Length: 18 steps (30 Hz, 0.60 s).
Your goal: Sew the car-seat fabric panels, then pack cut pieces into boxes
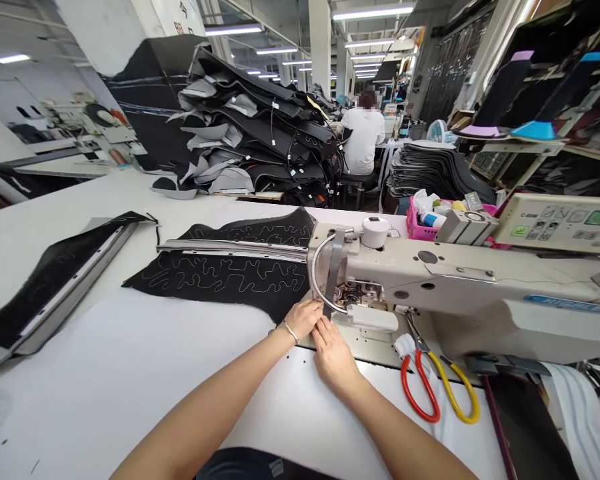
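Both my hands meet in front of the needle area of a sewing machine [365,293]. My left hand [303,319], a bracelet [293,333] at its wrist, has its fingers bent and pressed together at the edge of a black fabric piece [205,277] with wavy pale stitching. Close beside it, my right hand [334,353] is closed too, fingertips at the same edge. A dark strip [334,267] hangs down the machine head to the fingertips. What lies under the fingers is mostly hidden. A grey zipper-like band [235,249] crosses the fabric.
Scissors [420,380] with red and yellow handles lie right of my hands. Another black piece [60,280] rests on the white table [145,373] at left. Stacked panels [260,133], a pink basket [417,223] and a seated person [363,137] are farther back.
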Each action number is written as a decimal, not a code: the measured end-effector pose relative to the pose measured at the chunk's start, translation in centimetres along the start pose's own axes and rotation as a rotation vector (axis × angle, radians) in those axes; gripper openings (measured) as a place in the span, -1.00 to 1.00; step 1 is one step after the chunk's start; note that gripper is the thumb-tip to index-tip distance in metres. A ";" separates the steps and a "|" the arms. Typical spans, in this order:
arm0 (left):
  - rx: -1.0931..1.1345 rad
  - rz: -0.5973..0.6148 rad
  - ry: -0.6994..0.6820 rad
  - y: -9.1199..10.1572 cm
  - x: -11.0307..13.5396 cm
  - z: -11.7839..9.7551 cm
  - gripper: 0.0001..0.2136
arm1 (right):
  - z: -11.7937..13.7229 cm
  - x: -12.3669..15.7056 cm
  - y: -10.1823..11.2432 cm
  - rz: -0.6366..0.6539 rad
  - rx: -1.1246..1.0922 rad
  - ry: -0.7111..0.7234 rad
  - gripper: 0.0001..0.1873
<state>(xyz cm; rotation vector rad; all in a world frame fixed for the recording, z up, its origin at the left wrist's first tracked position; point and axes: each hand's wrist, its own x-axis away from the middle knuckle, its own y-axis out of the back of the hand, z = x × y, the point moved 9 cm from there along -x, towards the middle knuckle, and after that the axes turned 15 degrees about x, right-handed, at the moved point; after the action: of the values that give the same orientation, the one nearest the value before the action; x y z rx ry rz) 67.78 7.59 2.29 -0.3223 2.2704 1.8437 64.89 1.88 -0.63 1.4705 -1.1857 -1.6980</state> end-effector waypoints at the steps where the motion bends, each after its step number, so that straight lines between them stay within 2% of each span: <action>1: -0.002 -0.003 -0.007 -0.1 0.0 0.1 -0.80 | 0.0 0.0 0.1 -0.012 0.001 0.001 -0.46; 8: -0.018 -0.046 -0.067 -0.3 1.0 -0.3 -0.72 | 0.1 0.3 1.0 -0.143 -0.006 0.001 -0.55; 13: 0.016 -0.179 -0.135 0.6 2.0 -0.9 -0.74 | 0.1 0.7 1.4 -0.267 -0.005 0.035 -0.59; 15: 0.003 -0.247 -0.060 1.1 2.0 -0.4 -0.78 | 0.2 1.1 1.3 -0.288 0.000 0.058 -0.58; 18: -0.140 -0.390 0.203 2.4 2.3 1.5 -0.78 | 0.2 1.5 0.7 -0.276 0.037 0.087 -0.58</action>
<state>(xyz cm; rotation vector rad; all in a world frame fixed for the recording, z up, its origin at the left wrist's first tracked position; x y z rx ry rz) 64.89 9.46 3.57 -0.9409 2.0102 1.8283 64.29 0.35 -0.63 1.7793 -1.0093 -1.7759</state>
